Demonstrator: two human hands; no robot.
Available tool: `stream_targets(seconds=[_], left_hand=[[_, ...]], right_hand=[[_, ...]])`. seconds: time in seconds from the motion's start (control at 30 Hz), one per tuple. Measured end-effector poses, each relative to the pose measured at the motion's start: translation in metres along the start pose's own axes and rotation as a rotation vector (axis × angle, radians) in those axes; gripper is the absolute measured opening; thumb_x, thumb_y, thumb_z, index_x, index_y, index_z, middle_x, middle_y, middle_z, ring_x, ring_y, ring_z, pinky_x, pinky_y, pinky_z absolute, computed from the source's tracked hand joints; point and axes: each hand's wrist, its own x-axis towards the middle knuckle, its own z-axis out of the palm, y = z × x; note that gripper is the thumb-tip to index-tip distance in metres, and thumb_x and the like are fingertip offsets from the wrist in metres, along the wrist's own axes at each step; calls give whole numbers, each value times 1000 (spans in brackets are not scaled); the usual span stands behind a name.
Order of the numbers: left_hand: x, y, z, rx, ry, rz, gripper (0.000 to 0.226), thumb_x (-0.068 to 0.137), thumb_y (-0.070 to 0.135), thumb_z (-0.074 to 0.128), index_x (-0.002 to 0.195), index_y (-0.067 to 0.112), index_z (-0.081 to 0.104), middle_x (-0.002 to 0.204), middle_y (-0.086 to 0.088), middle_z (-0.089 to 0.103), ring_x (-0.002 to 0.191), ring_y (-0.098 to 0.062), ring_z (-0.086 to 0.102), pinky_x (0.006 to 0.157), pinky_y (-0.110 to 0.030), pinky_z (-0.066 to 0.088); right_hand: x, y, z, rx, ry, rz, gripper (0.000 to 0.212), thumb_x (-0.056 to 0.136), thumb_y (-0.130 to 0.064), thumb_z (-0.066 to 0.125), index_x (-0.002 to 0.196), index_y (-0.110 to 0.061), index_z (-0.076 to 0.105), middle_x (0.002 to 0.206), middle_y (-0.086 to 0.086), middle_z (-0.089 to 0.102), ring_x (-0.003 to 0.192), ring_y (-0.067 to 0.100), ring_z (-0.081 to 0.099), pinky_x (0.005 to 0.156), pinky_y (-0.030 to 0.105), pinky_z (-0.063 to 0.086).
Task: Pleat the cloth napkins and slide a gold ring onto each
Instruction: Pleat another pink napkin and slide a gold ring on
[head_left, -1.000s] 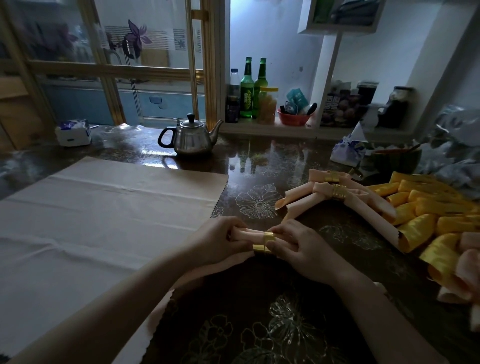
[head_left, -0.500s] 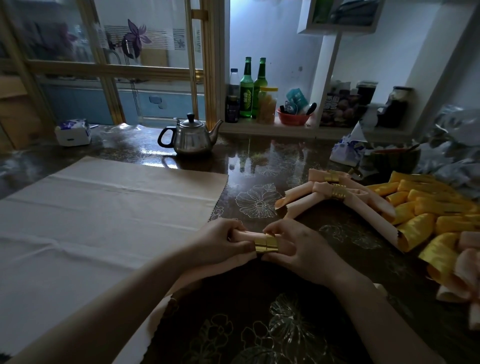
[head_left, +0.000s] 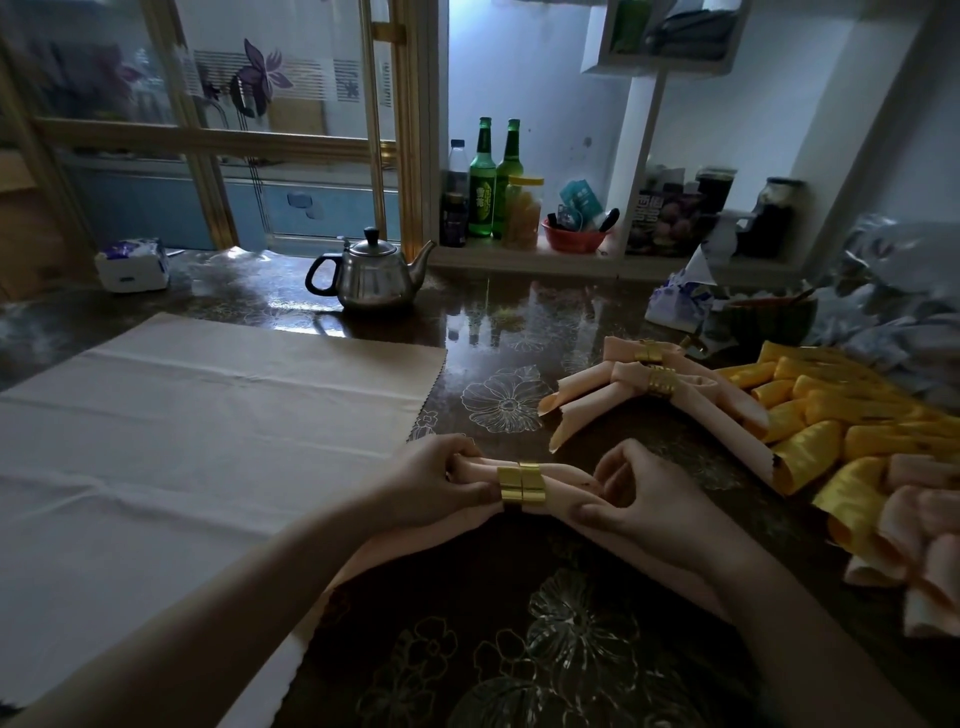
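Just in front of the kettle (head_left: 373, 275), across the dark flowered table (head_left: 571, 649), you are holding a pink napkin (head_left: 563, 480) gathered into a narrow bundle, with a gold ring (head_left: 521, 486) sitting around its middle. Your left hand (head_left: 431, 486) is gripping the bundle on the kettle's handle side of the ring: its fingers (head_left: 457, 457) are curling over the top of the cloth and the thumb is pressing from below, its tip lying right against the ring's edge. Your right hand (head_left: 644, 504) is working the other side, the thumb and first fingers pinching the cloth just beside the ring, the remaining fingers curling loosely above it. The ring itself is lying between your two hands, bare of any finger on its upper face. The napkin's loose ends are trailing down under both wrists toward you.

Nearer than the kettle and toward its handle side, a flat cloth (head_left: 208, 441) is lying spread on the table, its zigzag edge ending just short of your left hand. Toward the spout side, two finished napkins (head_left: 597, 395) are resting crossed over one another, each wearing its own ring. Beyond them, further to the spout side, a heap of yellow napkins (head_left: 841, 415) is lying against more pink ones (head_left: 924, 525) at the table's edge. Behind the kettle, two green bottles (head_left: 493, 182) are standing on the shelf.
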Motion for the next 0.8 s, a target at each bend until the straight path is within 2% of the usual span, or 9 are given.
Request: stream_targets(seconds=[0.13, 0.3, 0.4, 0.43, 0.5, 0.57, 0.63, 0.7, 0.8], left_hand=[[-3, 8, 5, 77, 109, -26, 31, 76, 41, 76, 100, 23, 67, 83, 6, 64, 79, -12, 58, 67, -26, 43], [-8, 15, 10, 105, 189, -48, 29, 77, 41, 74, 96, 21, 68, 86, 3, 66, 81, -14, 59, 70, -29, 44], [-11, 15, 10, 74, 182, -44, 30, 76, 42, 75, 95, 20, 67, 83, 4, 64, 79, -14, 59, 70, -29, 44], [-12, 16, 9, 72, 179, -46, 30, 77, 42, 75, 95, 19, 67, 82, 5, 63, 79, -14, 58, 69, -29, 44], [-14, 17, 9, 76, 177, -49, 31, 77, 42, 74, 94, 18, 66, 82, 5, 62, 78, -14, 57, 70, -30, 44], [-15, 18, 8, 75, 177, -53, 31, 77, 43, 74, 95, 19, 66, 83, 4, 62, 79, -14, 57, 70, -30, 44], [-15, 18, 9, 68, 176, -63, 32, 77, 43, 75, 96, 19, 66, 84, 4, 64, 81, -14, 59, 70, -30, 45], [-16, 19, 9, 67, 181, -70, 32, 76, 43, 75, 97, 20, 67, 86, 3, 66, 82, -14, 60, 72, -31, 47], [-16, 18, 10, 52, 171, -70, 33, 77, 42, 75, 98, 18, 67, 88, 2, 67, 83, -16, 61, 75, -34, 48]], right_hand=[[-9, -5, 12, -9, 60, 66, 42, 78, -37, 77, 108, -24, 52, 93, -10, 58, 85, 4, 56, 72, 22, 48], [-11, -9, 20, 38, 47, 78, 63, 79, -37, 76, 131, -25, 42, 103, -1, 67, 94, 11, 63, 79, 26, 49], [-10, -9, 9, 27, 52, 46, 35, 87, -55, 60, 113, -32, 58, 95, -11, 63, 91, 8, 61, 76, 27, 49], [-8, -8, 5, -28, 88, 26, 29, 91, -54, 54, 109, -33, 62, 94, -12, 61, 93, 8, 60, 77, 29, 49], [-2, -5, 0, -112, 77, -43, 19, 94, -34, 56, 112, -34, 62, 104, -11, 57, 99, 8, 57, 82, 27, 48], [4, -1, -2, -95, -52, -141, 41, 86, -12, 62, 120, -33, 56, 115, -9, 53, 105, 6, 54, 87, 21, 47], [7, 2, -2, -64, -131, -185, 49, 81, -6, 65, 121, -32, 54, 116, -10, 53, 104, 5, 54, 87, 18, 48], [11, 4, 1, -69, -92, -214, 43, 81, -11, 69, 116, -32, 56, 112, -11, 55, 96, 6, 58, 80, 19, 50], [15, 7, 10, -48, 2, -230, 29, 84, -25, 71, 109, -34, 59, 106, -11, 57, 85, 4, 58, 68, 13, 43]])
